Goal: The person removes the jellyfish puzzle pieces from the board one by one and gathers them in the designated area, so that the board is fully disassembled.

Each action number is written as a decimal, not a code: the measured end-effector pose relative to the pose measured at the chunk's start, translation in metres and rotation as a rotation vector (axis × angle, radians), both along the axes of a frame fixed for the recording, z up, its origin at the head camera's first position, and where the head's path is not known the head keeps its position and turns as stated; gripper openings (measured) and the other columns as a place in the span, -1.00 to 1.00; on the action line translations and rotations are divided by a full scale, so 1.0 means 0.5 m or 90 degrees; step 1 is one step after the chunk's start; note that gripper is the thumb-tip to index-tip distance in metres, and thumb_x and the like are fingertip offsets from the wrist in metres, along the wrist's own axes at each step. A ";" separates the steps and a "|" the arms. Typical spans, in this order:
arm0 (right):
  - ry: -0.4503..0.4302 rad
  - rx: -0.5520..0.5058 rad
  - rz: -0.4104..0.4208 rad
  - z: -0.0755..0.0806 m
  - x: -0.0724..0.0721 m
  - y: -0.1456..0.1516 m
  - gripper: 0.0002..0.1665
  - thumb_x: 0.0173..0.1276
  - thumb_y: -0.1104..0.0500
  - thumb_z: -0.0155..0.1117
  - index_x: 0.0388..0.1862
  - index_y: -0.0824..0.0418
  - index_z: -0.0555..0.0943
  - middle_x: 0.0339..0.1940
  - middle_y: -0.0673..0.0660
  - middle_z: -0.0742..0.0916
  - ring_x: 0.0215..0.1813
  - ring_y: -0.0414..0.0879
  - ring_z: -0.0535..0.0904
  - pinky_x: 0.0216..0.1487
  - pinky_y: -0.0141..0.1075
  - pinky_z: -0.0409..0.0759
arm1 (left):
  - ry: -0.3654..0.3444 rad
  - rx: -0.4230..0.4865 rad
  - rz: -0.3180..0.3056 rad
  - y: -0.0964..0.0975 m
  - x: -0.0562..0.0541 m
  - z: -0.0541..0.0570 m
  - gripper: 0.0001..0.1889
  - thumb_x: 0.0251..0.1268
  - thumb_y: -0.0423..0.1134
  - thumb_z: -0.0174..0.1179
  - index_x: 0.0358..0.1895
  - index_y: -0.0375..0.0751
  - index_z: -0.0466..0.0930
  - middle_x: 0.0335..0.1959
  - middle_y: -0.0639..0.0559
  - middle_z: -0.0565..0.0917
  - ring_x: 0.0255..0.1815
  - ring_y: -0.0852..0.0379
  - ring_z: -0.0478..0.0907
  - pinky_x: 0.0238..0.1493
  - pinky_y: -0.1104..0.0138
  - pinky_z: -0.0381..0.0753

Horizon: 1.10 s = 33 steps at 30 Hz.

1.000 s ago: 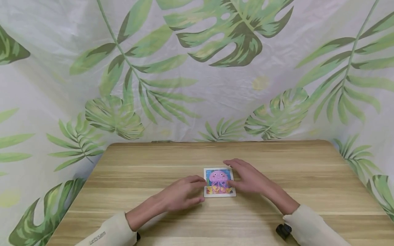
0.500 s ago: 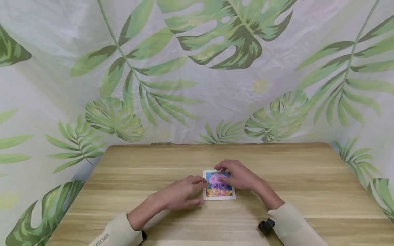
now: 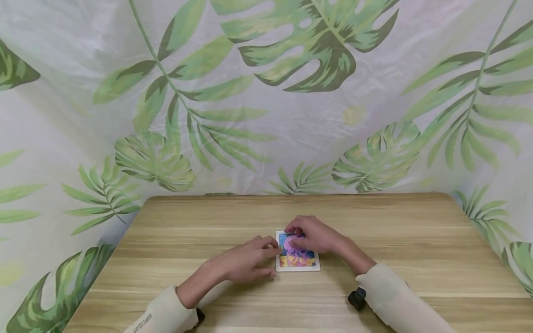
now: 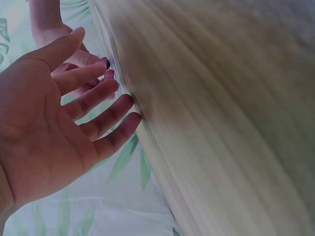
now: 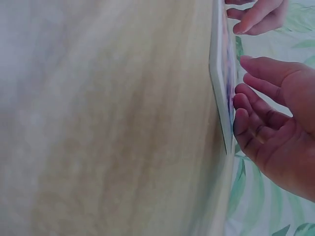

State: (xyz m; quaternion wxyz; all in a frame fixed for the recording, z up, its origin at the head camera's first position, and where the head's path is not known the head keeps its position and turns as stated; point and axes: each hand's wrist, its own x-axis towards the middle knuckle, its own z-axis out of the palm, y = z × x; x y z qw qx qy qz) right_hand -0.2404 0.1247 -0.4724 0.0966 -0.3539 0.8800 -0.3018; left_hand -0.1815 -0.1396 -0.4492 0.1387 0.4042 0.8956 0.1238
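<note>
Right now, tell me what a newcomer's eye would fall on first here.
Probably the bright jellyfish picture near the middle of the wooden table, with the left hand at its left edge and the right hand over its upper right. Behind hangs a pale leaf-print backdrop.

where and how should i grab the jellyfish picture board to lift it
Probably by its pale rim, pinched at the left and right edges, coming in from both sides. The jellyfish picture board lies flat on the table, so its underside looks hard to reach, but the straight rim stands slightly above the tabletop. The left hand is at the left edge.
</note>
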 end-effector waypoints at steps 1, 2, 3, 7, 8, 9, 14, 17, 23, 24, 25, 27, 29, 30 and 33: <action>-0.002 0.005 -0.001 0.000 -0.001 -0.002 -0.66 0.51 0.18 0.42 0.19 0.25 0.75 0.00 0.10 0.77 -0.03 -0.13 0.64 0.04 -0.28 0.63 | 0.005 -0.007 -0.002 0.002 0.000 0.000 -0.41 0.59 0.02 0.28 0.54 -0.12 0.52 0.45 0.04 0.52 0.35 0.08 0.50 0.36 0.17 0.61; -0.005 0.010 -0.002 -0.001 -0.002 -0.003 -0.67 0.51 0.18 0.42 0.19 0.25 0.75 -0.01 0.09 0.76 -0.04 -0.14 0.63 0.04 -0.29 0.63 | 0.012 -0.014 -0.004 0.004 0.001 -0.001 -0.42 0.59 0.03 0.28 0.54 -0.11 0.53 0.44 0.04 0.52 0.33 0.08 0.49 0.35 0.17 0.60; -0.008 0.013 -0.004 -0.001 -0.004 -0.004 -0.67 0.51 0.18 0.43 0.18 0.24 0.76 -0.02 0.08 0.76 -0.04 -0.15 0.62 0.04 -0.29 0.62 | 0.020 -0.021 -0.006 0.006 0.001 -0.003 -0.42 0.59 0.04 0.28 0.53 -0.08 0.53 0.43 0.04 0.52 0.31 0.08 0.49 0.34 0.17 0.60; -0.017 0.019 -0.009 -0.002 -0.006 -0.009 -0.69 0.50 0.17 0.43 0.16 0.23 0.77 -0.02 0.06 0.74 -0.04 -0.16 0.61 0.05 -0.27 0.61 | 0.056 -0.039 -0.012 0.011 0.001 -0.013 -0.44 0.58 0.06 0.27 0.52 -0.01 0.55 0.38 0.04 0.51 0.25 0.10 0.45 0.26 0.16 0.58; -0.017 0.020 -0.011 -0.002 -0.007 -0.010 -0.69 0.50 0.17 0.43 0.16 0.23 0.77 -0.03 0.06 0.74 -0.04 -0.16 0.60 0.05 -0.27 0.60 | 0.064 -0.040 -0.011 0.012 0.001 -0.016 -0.44 0.58 0.07 0.27 0.52 -0.01 0.56 0.37 0.04 0.51 0.24 0.10 0.45 0.24 0.17 0.57; -0.018 0.020 -0.012 -0.002 -0.007 -0.010 -0.69 0.50 0.17 0.43 0.16 0.22 0.77 -0.03 0.06 0.73 -0.04 -0.15 0.60 0.05 -0.27 0.60 | 0.071 -0.039 -0.010 0.012 0.002 -0.019 -0.45 0.58 0.07 0.27 0.52 0.00 0.56 0.37 0.04 0.51 0.23 0.10 0.44 0.23 0.17 0.57; -0.021 0.022 -0.020 -0.004 -0.004 -0.011 -0.68 0.48 0.18 0.44 0.15 0.21 0.78 -0.05 0.05 0.71 -0.05 -0.12 0.59 0.02 -0.28 0.56 | 0.090 -0.006 0.016 0.016 0.009 -0.036 -0.49 0.57 0.02 0.30 0.46 -0.05 0.61 0.32 0.01 0.53 0.18 0.10 0.42 0.17 0.21 0.55; -0.022 0.015 -0.027 -0.005 -0.003 -0.011 -0.69 0.46 0.19 0.46 0.13 0.22 0.78 -0.06 0.05 0.72 -0.05 -0.11 0.60 0.02 -0.29 0.57 | 0.092 0.027 0.047 0.020 0.013 -0.045 -0.52 0.53 -0.01 0.35 0.40 -0.08 0.66 0.28 0.00 0.55 0.12 0.12 0.41 0.09 0.26 0.51; -0.024 -0.001 -0.045 -0.009 -0.002 -0.013 -0.74 0.41 0.20 0.50 0.05 0.21 0.80 -0.11 0.05 0.72 -0.08 -0.09 0.59 -0.03 -0.33 0.55 | 0.075 0.058 0.087 0.023 0.019 -0.052 -0.52 0.49 -0.04 0.40 0.38 -0.08 0.69 0.29 -0.01 0.54 0.11 0.14 0.41 0.11 0.26 0.50; -0.025 -0.002 -0.047 -0.009 -0.001 -0.014 -0.74 0.41 0.19 0.51 0.04 0.21 0.80 -0.13 0.04 0.72 -0.09 -0.09 0.59 -0.05 -0.33 0.54 | 0.071 0.062 0.090 0.022 0.020 -0.052 -0.52 0.49 -0.05 0.40 0.38 -0.08 0.69 0.29 -0.02 0.54 0.12 0.14 0.41 0.12 0.25 0.51; -0.027 -0.002 -0.049 -0.010 -0.001 -0.014 -0.74 0.40 0.19 0.51 0.04 0.20 0.80 -0.14 0.04 0.71 -0.10 -0.10 0.58 -0.06 -0.34 0.53 | 0.066 0.067 0.093 0.022 0.021 -0.051 -0.52 0.48 -0.05 0.40 0.38 -0.08 0.69 0.30 -0.02 0.54 0.12 0.14 0.40 0.13 0.24 0.51; -0.028 0.000 -0.052 -0.010 -0.002 -0.014 -0.73 0.40 0.18 0.52 0.04 0.20 0.80 -0.16 0.03 0.70 -0.11 -0.10 0.56 -0.07 -0.34 0.52 | 0.058 0.075 0.098 0.022 0.022 -0.051 -0.53 0.48 -0.06 0.41 0.37 -0.07 0.69 0.30 -0.01 0.54 0.13 0.14 0.40 0.14 0.23 0.51; -0.029 0.002 -0.056 -0.009 -0.002 -0.014 -0.72 0.40 0.17 0.52 0.05 0.19 0.80 -0.16 0.02 0.70 -0.12 -0.10 0.56 -0.08 -0.34 0.51 | 0.056 0.083 0.100 0.022 0.023 -0.049 -0.53 0.47 -0.07 0.42 0.36 -0.08 0.70 0.29 -0.01 0.54 0.13 0.14 0.40 0.14 0.23 0.51; -0.028 0.002 -0.057 -0.008 -0.003 -0.014 -0.73 0.40 0.17 0.51 0.05 0.19 0.80 -0.17 0.02 0.70 -0.12 -0.10 0.55 -0.08 -0.34 0.51 | 0.055 0.086 0.102 0.022 0.022 -0.049 -0.54 0.46 -0.08 0.42 0.36 -0.07 0.70 0.28 -0.01 0.54 0.12 0.14 0.40 0.14 0.23 0.50; -0.024 0.003 -0.056 -0.007 -0.003 -0.014 -0.74 0.41 0.17 0.51 0.04 0.18 0.80 -0.17 0.01 0.69 -0.12 -0.11 0.55 -0.08 -0.34 0.51 | 0.052 0.096 0.106 0.024 0.022 -0.046 -0.54 0.45 -0.10 0.43 0.35 -0.08 0.71 0.26 -0.01 0.56 0.10 0.13 0.40 0.11 0.23 0.49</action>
